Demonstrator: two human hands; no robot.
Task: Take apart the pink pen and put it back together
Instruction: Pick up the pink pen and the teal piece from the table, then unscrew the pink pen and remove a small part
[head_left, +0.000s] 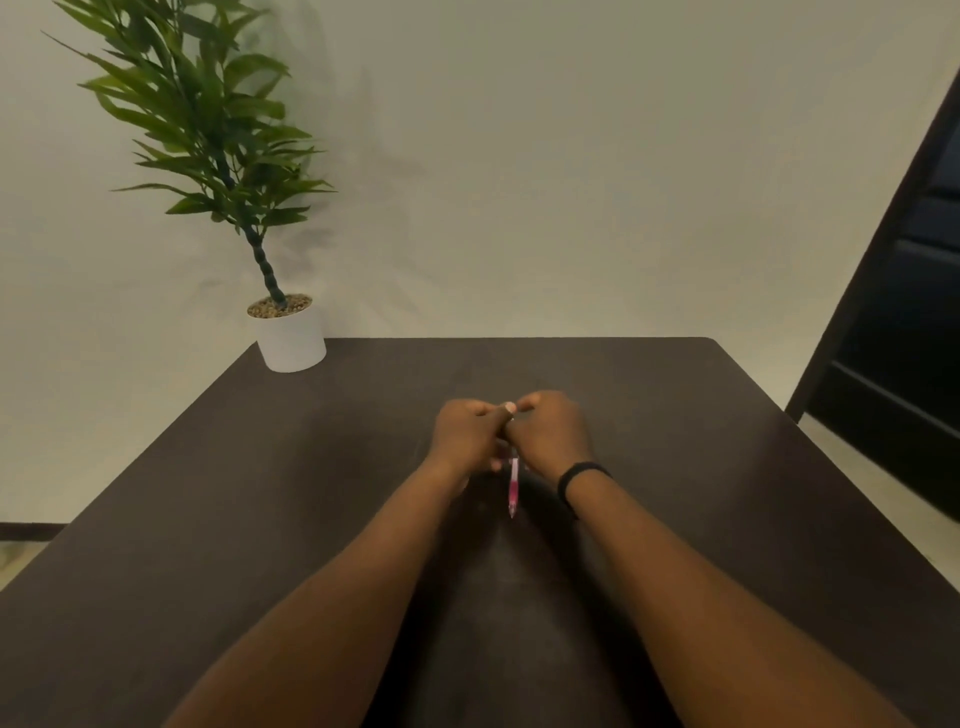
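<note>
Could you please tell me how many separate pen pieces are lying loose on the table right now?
0. The only piece showing is the pink pen sticking out towards the camera between the left hand and right hand; other pieces may be hidden inside the closed fingers.

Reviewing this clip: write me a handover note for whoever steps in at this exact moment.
Left hand: closed, meeting the right above the table.
Right hand: closed, black band on the wrist.
Pink pen: held between both hands, its tip pointing back toward the person; the upper end is hidden by the fingers.
Done: pen picked up; no loose parts visible.
Unclear: whether it is coming apart or going back together.
Left: finish and confirm the pen is whole.
</note>
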